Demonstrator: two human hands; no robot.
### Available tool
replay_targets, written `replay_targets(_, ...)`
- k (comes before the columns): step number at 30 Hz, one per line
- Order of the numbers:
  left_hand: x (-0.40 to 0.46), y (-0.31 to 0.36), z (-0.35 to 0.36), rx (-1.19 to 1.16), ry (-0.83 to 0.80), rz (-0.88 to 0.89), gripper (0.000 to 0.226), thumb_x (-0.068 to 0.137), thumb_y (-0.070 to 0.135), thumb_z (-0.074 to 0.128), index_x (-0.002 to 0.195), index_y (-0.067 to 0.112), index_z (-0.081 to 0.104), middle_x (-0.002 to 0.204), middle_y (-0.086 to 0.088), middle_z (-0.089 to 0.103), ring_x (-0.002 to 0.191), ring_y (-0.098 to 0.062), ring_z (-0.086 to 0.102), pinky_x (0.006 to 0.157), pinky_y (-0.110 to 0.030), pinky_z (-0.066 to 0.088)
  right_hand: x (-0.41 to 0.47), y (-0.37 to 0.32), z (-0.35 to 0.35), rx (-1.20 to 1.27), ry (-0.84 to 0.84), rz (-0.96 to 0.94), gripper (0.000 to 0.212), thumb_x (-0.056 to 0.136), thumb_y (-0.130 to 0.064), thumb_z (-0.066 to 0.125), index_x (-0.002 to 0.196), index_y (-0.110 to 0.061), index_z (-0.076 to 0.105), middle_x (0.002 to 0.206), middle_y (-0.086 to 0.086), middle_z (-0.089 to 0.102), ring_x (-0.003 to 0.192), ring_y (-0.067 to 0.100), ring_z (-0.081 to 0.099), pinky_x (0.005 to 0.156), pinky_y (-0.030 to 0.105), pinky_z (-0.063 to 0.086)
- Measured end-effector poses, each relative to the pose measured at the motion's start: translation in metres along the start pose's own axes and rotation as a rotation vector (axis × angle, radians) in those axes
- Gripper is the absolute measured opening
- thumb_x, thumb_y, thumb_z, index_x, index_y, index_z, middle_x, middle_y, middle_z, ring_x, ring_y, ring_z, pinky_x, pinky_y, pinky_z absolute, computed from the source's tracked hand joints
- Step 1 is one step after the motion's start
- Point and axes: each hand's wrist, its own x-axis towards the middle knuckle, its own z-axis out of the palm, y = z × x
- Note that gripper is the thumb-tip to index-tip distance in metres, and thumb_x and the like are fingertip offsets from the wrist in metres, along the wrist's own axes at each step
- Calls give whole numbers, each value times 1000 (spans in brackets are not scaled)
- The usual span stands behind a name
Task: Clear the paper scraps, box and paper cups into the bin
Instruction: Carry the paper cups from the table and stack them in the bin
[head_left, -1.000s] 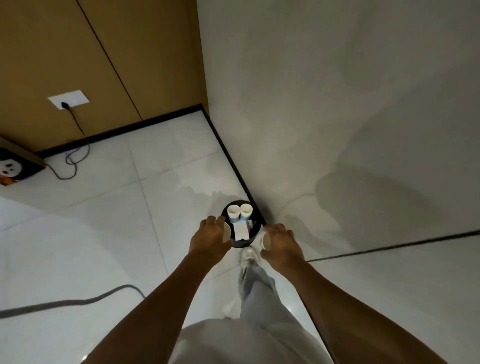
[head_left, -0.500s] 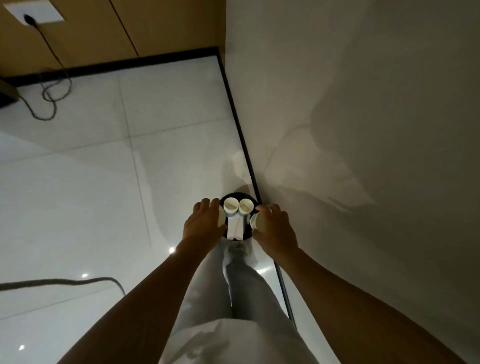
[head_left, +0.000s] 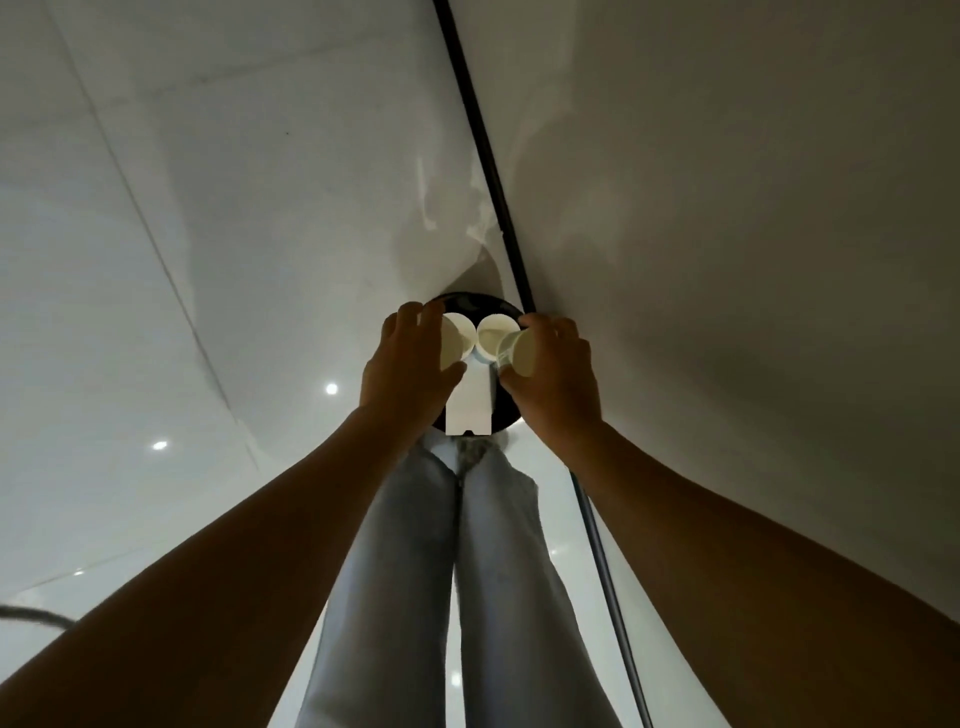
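Note:
A round black bin (head_left: 470, 300) stands on the floor against the wall. A white box (head_left: 467, 408) stands upright inside it, and an open paper cup (head_left: 492, 331) sits at the bin's far side. My left hand (head_left: 408, 376) grips a paper cup (head_left: 450, 347) on its side over the bin's left rim. Over the right rim, my right hand (head_left: 556, 387) grips another paper cup (head_left: 520, 354), tilted with its mouth toward the middle. Whatever lies deeper in the bin is hidden by the hands and cups.
A black baseboard (head_left: 488, 171) runs along the pale wall (head_left: 727, 260) on the right, just behind the bin. Glossy white floor tiles (head_left: 208, 260) spread to the left. My legs in light trousers (head_left: 467, 571) stand right before the bin. A dark cable (head_left: 31, 614) lies at lower left.
Both hands have moved in from beside the bin to over its rim, each still holding its cup, now tipped inward. The view has tilted down and closer to the bin.

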Motion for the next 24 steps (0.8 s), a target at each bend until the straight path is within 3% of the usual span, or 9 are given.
replay_targets(6, 63, -28, 55, 19, -2, 32, 67, 84, 30, 70, 139, 15, 36, 142, -7, 37, 130, -25, 36, 96, -41, 48, 65, 29, 59, 13, -16, -26, 61, 85, -28, 71, 138, -19, 43, 140, 7, 43, 125, 27, 44, 90, 32, 48)
replay_targets(11, 80, -50, 95, 92, -131, 35, 73, 82, 32, 72, 142, 16, 33, 145, -8, 36, 133, -27, 35, 100, -37, 43, 86, 49, 99, -44, -104, -48, 62, 84, -25, 73, 138, -22, 43, 144, 6, 39, 128, 28, 39, 89, 32, 46)
replay_targets(15, 81, -64, 113, 127, -156, 84, 72, 86, 33, 68, 144, 15, 31, 148, -9, 33, 136, -27, 34, 106, -33, 38, 89, 58, 120, -106, -162, -83, 66, 86, -26, 71, 142, -22, 39, 148, 5, 35, 134, 28, 34, 102, 37, 42)
replay_targets(21, 87, -62, 110, 161, -170, 134, 83, 84, 35, 69, 150, 18, 21, 158, -8, 17, 146, -28, 15, 115, -39, 27, 87, 51, 121, -224, -194, -141, 76, 86, -26, 70, 149, -24, 27, 157, 5, 21, 144, 30, 18, 115, 42, 31)
replay_targets(24, 67, -55, 85, 165, -127, 100, 83, 83, 34, 71, 149, 19, 23, 157, -7, 19, 145, -26, 16, 115, -38, 24, 72, 35, 95, -190, -205, -105, 80, 89, -20, 67, 152, -24, 17, 160, 4, 11, 146, 30, 10, 115, 44, 31)
